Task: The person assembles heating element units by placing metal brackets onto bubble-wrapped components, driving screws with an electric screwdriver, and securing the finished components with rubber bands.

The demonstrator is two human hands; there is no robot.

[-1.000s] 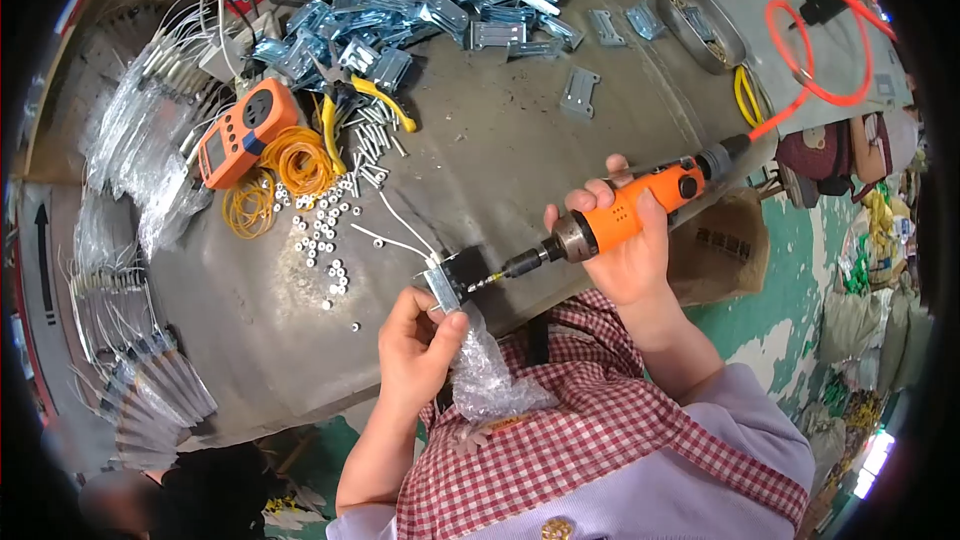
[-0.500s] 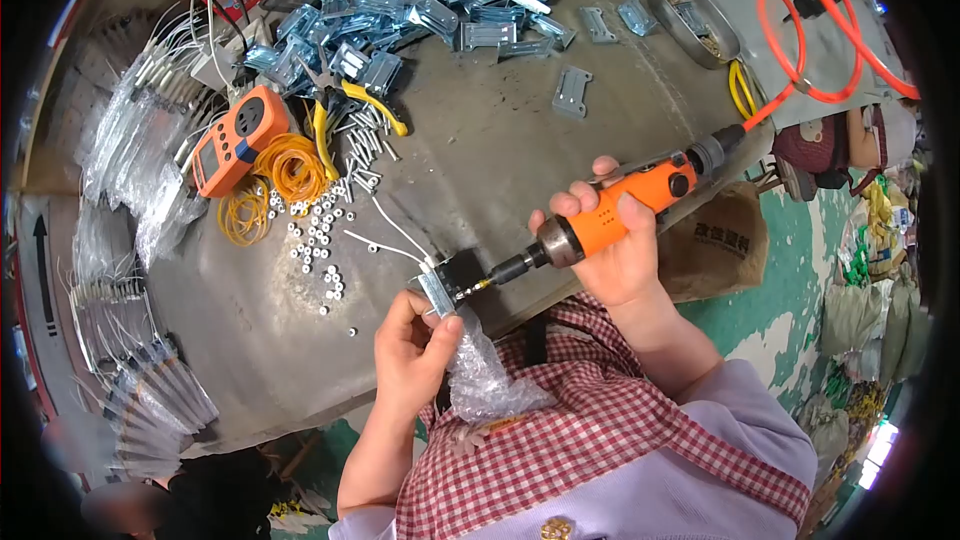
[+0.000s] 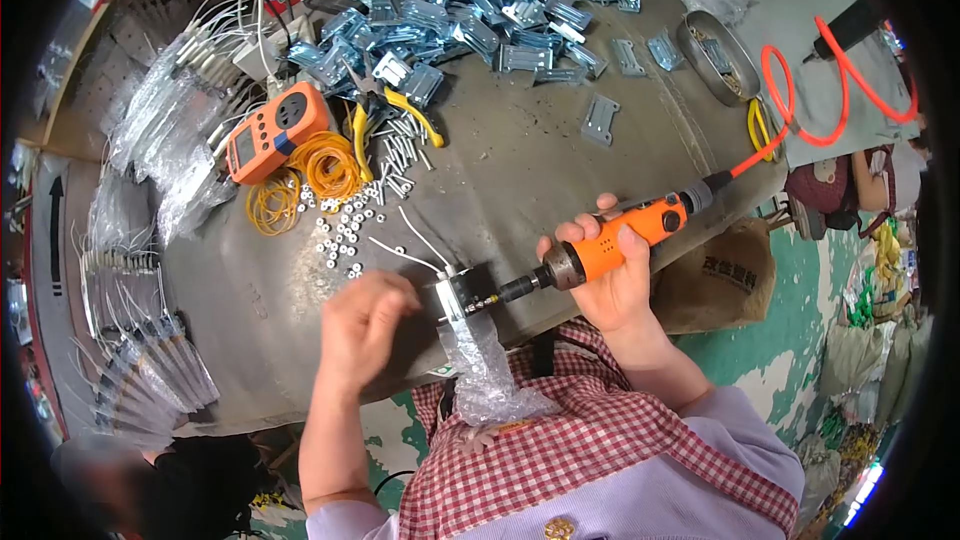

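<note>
My right hand is wrapped around an orange air screwdriver, its red coiled hose trailing to the upper right. The driver's bit meets a screw at the side of a small metal bracket with two white wires. Below the bracket hangs clear bubble wrap, reaching down to the checked apron. My left hand is off the bracket, to its left, just below the loose white nuts. Its fingers are curled in; whatever they may pinch is hidden.
A pile of shiny metal brackets covers the back of the table. Pliers with yellow handles, screws, rubber bands and an orange meter lie at left-centre. Wrapped wired parts line the left; a metal tin sits at right.
My left hand has let go of the bracket and moved left towards the nuts. The screwdriver stays at the bracket in my right hand. The whole view has shifted slightly.
</note>
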